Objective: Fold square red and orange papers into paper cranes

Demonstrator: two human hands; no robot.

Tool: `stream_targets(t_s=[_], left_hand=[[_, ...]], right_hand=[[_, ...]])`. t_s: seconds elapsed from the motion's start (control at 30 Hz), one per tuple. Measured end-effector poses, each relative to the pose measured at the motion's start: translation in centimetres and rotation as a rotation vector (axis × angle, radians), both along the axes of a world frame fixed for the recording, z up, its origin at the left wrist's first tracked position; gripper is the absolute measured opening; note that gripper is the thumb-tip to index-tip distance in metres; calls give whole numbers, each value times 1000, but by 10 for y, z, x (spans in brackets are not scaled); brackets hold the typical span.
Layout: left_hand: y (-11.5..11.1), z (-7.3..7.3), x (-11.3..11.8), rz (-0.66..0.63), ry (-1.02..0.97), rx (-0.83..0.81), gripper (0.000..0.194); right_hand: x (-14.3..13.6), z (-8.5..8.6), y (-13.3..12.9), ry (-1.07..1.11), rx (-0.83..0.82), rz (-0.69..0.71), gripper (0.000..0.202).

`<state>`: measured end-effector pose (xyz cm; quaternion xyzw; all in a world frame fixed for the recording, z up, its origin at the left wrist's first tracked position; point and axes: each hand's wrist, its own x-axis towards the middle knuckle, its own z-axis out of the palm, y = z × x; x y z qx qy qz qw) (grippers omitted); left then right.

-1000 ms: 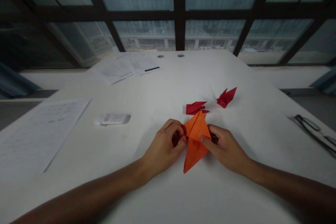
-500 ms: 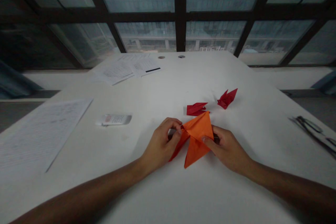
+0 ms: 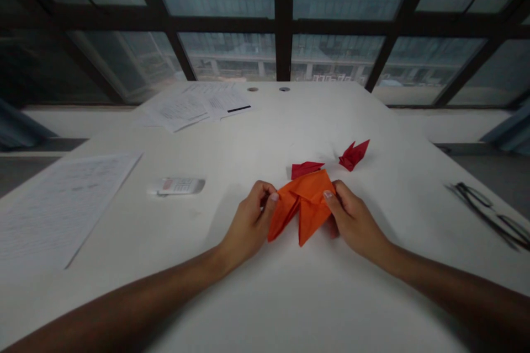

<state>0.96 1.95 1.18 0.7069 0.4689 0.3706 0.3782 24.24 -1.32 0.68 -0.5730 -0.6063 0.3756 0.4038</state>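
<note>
A folded piece of orange paper [image 3: 311, 204] is held between my two hands, above the white table [image 3: 265, 298]. My left hand [image 3: 252, 218] pinches its left corner between thumb and fingers. My right hand [image 3: 354, 218] grips the right side, the thumb on the front face and the other fingers partly hidden behind. Two pointed flaps hang down from the paper. Just behind it lies a red folded paper [image 3: 305, 169], partly covered by the orange one. Another red folded paper [image 3: 354, 155] sits farther back on the right.
Left of my hands lies a white tube-like item [image 3: 178, 186]. A printed sheet [image 3: 62, 204] is at the far left, and more papers [image 3: 186, 107] lie at the back left. Glasses [image 3: 492, 212] rest near the right edge. Dark-framed windows stand behind the table.
The orange paper has turned and opened wider between my hands, its left flap now facing me more. My left hand has shifted slightly left and up. The view has shifted a little.
</note>
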Motion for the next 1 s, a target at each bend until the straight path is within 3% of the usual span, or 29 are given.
stream_targets(t_s=[0.23, 0.4, 0.5, 0.67, 0.87, 1.0], left_hand=[[-3, -5, -1, -45, -2, -47, 10], [-5, -8, 2, -94, -5, -64, 48], [-4, -9, 1, -154, -47, -31, 58], [0, -6, -2, -138, -42, 33, 33], [-1, -1, -3, -132, 22, 228, 29], [-4, 0, -4, -169, -43, 216, 26]], right_hand=[[1, 2, 5, -94, 117, -25, 9], [-3, 5, -4, -151, 206, 7, 20], [-1, 1, -9, -261, 378, 98, 34], [8, -5, -7, -353, 649, 132, 32], [11, 1, 0, -262, 631, 30, 28], [12, -4, 3, -152, 569, 59, 34]])
